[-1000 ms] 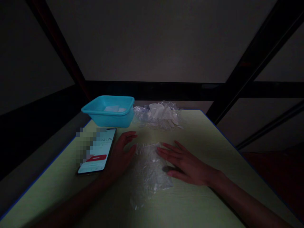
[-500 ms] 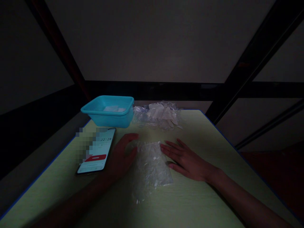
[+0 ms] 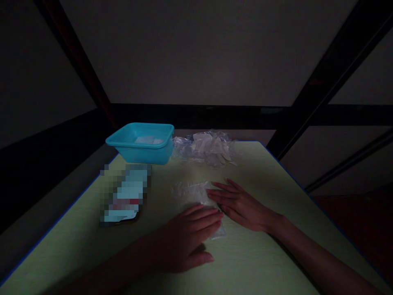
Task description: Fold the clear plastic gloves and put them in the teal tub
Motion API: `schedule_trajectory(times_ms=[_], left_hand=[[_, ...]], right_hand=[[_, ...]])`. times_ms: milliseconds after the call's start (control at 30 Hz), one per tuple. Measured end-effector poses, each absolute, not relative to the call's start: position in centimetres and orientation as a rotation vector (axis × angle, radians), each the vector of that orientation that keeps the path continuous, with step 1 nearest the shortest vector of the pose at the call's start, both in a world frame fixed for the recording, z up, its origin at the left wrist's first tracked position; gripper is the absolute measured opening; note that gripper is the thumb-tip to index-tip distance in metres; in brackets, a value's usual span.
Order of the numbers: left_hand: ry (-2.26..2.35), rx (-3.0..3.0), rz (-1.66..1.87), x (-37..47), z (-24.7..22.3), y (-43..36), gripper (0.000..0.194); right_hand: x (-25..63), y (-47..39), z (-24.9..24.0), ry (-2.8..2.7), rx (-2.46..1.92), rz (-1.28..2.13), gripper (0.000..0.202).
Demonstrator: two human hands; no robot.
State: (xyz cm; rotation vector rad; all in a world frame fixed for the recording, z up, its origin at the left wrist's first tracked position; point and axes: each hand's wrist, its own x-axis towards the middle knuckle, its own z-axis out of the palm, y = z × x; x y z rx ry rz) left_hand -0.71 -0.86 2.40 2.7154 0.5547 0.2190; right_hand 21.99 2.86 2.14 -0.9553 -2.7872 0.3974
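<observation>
A clear plastic bag (image 3: pixel 192 190) lies flat on the table in front of me. Across its near part rests my left hand (image 3: pixel 190 235), fingers stretched out and thumb apart, hiding much of the film. My right hand (image 3: pixel 242 205) lies flat at the bag's right edge, its spread fingertips touching the plastic. The left fingertips come close to the right thumb. Neither hand grasps anything.
A blue plastic basin (image 3: pixel 141 153) with white pieces (image 3: pixel 149 140) in it stands at the back left. Beside it lies a heap of clear plastic and whitish gloves (image 3: pixel 211 147). A phone (image 3: pixel 130 192), partly blurred out, is on the left of the pale table (image 3: pixel 258 258).
My left hand has moved right and nearer to me, from beside the bag onto it, and its fingers have straightened. The right hand has barely moved.
</observation>
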Motion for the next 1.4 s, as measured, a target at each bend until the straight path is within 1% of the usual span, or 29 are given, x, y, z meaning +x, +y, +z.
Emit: schedule_trajectory(times_ms=[200,400,567,633,733,867,1100,1400], left_hand=[[0.54,2.704,0.113,-0.8,2.0,-0.8,0.061],[0.528,2.674,0.126,-0.8,1.9,-0.9,0.063],[0.528,2.652,0.163,-0.8,2.1,-0.8,0.063],[0.53,2.66,0.151,-0.8,2.2,-0.8,0.063],[0.541,2.671,0.13,-0.7,2.2,-0.8,0.062],[0.545,2.673,0.108,-0.7,2.2,-0.9,0.063],[0.534,2.65,0.174,-0.7,2.3,-0.9,0.062],[0.509,2.649,0.186,-0.7,2.0,-1.0,0.069]], right_hand=[[22.2,3.2,1.7,-2.796,-0.948,0.411,0.042],[22.4,3.3,2.1,-2.778,-0.967,0.4,0.042],[22.8,2.9,2.8,-2.795,-0.713,0.446,0.035],[22.9,2.9,2.9,-2.773,-0.684,0.486,0.031],[22.8,3.1,2.7,-2.732,-0.758,0.501,0.03],[22.6,3.7,2.1,-2.711,-0.867,0.444,0.034],[22.1,4.2,1.6,-2.704,-0.979,0.362,0.036],[21.7,4.3,1.2,-2.705,-1.07,0.354,0.043]])
